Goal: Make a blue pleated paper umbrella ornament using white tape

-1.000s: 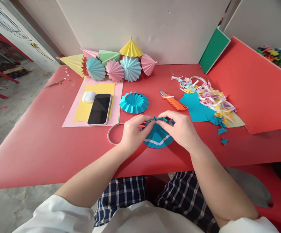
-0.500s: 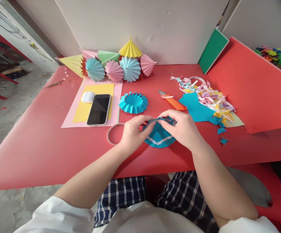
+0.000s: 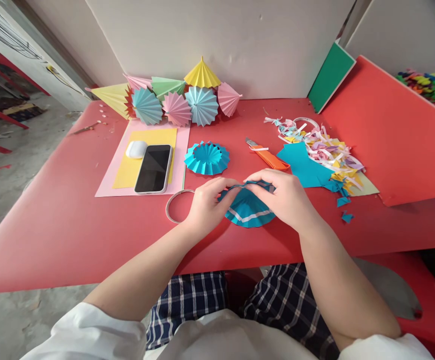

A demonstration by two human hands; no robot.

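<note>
A pleated blue paper fan (image 3: 251,207) with a white strip across its lower part hangs between my hands over the red table. My left hand (image 3: 210,202) pinches its upper edge between thumb and fingers. On the other side, my right hand (image 3: 283,196) is closed on the same edge, thumb tip close to the left one. Part of the paper is hidden behind my fingers. A ring-shaped roll of tape (image 3: 168,210) lies just left of my left hand. Beyond my hands sits a round pleated blue paper piece (image 3: 207,159).
An orange utility knife (image 3: 270,157) lies near blue paper (image 3: 303,165) and paper scraps (image 3: 320,145). At left, a phone (image 3: 154,169) and white case (image 3: 136,149) rest on coloured sheets. Small paper umbrellas (image 3: 201,105) line the back wall. A red board (image 3: 397,145) stands at right.
The blue fan has swung slightly to the right and its pleats show more evenly. Both hands keep their pinch in nearly the same place.
</note>
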